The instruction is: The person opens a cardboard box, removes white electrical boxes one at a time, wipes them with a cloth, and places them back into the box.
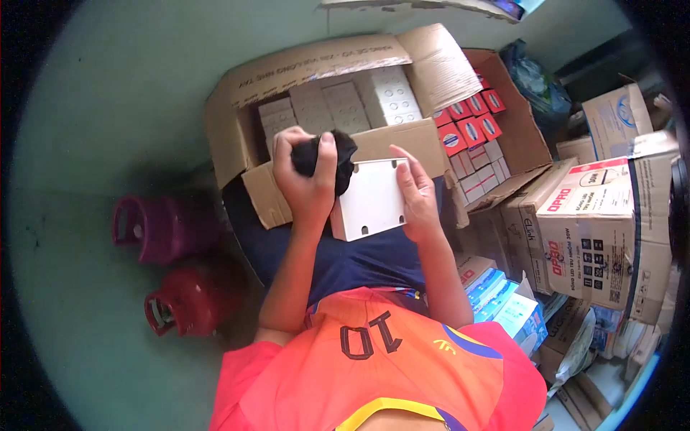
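Note:
A flat white plastic box (pixel 374 200) with dark slots at its corners rests over my lap, tilted. My right hand (pixel 420 197) grips its right edge, thumb on the face and fingers behind. Bunched in my left hand (pixel 305 169) is a black cloth (pixel 336 154), at the box's upper left corner; whether it presses on the box I cannot tell. Just beyond my hands stands an open cardboard box (pixel 248 144) holding several white boxes (pixel 392 97) with round knockout marks.
Two gas cylinders, one purple (pixel 169 228) and one red (pixel 194 298), stand at left by the wall. Another open carton (pixel 521 115) holds small red boxes (pixel 471 129). Stacked cartons (pixel 589 244) and blue packages (pixel 499 298) crowd the right side.

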{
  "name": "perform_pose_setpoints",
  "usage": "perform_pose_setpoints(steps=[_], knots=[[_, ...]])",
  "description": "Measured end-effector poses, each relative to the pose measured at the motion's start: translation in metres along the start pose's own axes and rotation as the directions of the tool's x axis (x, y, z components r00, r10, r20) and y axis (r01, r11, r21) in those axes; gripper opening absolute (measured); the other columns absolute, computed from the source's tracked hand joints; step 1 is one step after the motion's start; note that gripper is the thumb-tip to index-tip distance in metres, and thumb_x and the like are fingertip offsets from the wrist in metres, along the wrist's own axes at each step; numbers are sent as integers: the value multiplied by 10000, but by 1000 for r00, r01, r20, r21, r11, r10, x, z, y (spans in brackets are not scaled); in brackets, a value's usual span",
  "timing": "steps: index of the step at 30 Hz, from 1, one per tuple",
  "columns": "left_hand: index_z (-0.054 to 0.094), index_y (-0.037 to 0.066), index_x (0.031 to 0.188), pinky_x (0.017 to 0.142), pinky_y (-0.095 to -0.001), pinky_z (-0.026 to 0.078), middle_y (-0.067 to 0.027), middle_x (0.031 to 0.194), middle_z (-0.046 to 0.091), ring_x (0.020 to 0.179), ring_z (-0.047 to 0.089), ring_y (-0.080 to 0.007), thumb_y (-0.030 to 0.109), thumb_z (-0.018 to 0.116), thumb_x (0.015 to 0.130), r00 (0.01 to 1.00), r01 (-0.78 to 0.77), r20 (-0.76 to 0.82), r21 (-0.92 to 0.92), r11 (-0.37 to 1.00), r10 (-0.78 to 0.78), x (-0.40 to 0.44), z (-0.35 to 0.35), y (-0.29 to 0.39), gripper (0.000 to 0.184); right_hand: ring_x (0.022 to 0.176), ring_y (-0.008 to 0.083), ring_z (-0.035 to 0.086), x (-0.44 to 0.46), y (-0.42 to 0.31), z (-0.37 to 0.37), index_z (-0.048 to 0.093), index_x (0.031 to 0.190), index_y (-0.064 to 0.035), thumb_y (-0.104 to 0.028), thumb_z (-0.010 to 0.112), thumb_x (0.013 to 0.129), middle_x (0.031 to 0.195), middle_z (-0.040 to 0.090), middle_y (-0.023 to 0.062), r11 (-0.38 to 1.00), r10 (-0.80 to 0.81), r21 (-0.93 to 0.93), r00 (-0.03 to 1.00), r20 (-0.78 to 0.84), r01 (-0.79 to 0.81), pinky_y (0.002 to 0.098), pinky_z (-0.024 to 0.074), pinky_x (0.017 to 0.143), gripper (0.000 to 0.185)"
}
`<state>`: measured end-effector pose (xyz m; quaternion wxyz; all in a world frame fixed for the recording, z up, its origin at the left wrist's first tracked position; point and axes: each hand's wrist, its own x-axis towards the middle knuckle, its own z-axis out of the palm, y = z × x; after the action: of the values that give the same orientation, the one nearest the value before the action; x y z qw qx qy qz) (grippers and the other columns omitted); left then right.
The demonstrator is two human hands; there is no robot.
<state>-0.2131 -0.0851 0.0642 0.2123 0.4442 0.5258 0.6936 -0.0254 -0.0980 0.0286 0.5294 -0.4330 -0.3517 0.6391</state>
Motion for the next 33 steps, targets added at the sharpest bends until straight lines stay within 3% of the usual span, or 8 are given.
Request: perform_pose_setpoints(steps=[6,12,16,19,22,26,27,33], knots=[[521,48,911,799,-306,448,-57,921,541,856,510,-148,99,721,903,991,59,125,-84,995,-48,-39,0,8,206,920,90,674,18,-2,0,560,1443,-49,-296,548,1093,1103,706,47,976,-43,207,994,-100,63,257,574,802,429],[532,42,910,771,-309,461,-56,900,542,832,519,-148,105,720,909,991,131,-19,-71,989,-132,-10,1,6,199,952,97,682,0,2,1,563,1451,-40,-296,544,1094,1088,709,48,999,-34,-26,998,-48,32,270,582,822,440],[551,32,882,771,-330,472,-86,864,539,829,551,-184,107,759,855,993,-7,114,-68,998,15,-37,6,15,224,954,130,698,22,-7,4,588,1384,-18,-309,525,1100,1103,714,78,965,-57,244,987,-153,93,302,591,836,411],[551,23,880,772,-346,480,-103,888,570,822,563,-206,88,746,860,1000,-13,8,-18,1000,13,-7,4,5,206,933,116,691,3,3,-1,600,1379,-23,-300,543,1094,1082,712,52,992,91,90,995,-52,-86,281,583,818,401],[536,21,909,767,-345,482,-94,894,568,817,563,-200,94,741,870,1000,-17,-5,-36,999,17,-14,5,-1,220,937,105,682,2,-1,-4,614,1369,-26,-295,556,1089,1066,710,41,998,-2,56,998,-69,6,278,579,819,392],[537,52,887,775,-287,458,-39,905,566,834,536,-113,110,736,877,967,141,222,-64,988,-124,-50,-5,7,207,1090,218,693,27,-1,-15,514,1435,-46,-330,457,1119,1265,666,114,942,-59,308,971,-232,131,383,598,907,429],[571,56,951,802,-280,460,-28,926,572,858,536,-109,118,737,876,944,170,295,-58,984,-146,-53,-10,3,192,1278,274,596,34,2,-19,432,1498,-86,-405,298,1141,1434,568,121,939,-30,327,973,-230,106,449,506,1068,498],[510,24,1329,953,-302,445,-65,1106,584,1042,550,-143,235,740,895,743,510,548,-91,856,-385,-61,-15,-8,534,1278,259,597,36,19,-20,455,1480,-68,-417,295,1140,1404,584,126,919,26,385,959,-282,88,424,507,1070,513]])
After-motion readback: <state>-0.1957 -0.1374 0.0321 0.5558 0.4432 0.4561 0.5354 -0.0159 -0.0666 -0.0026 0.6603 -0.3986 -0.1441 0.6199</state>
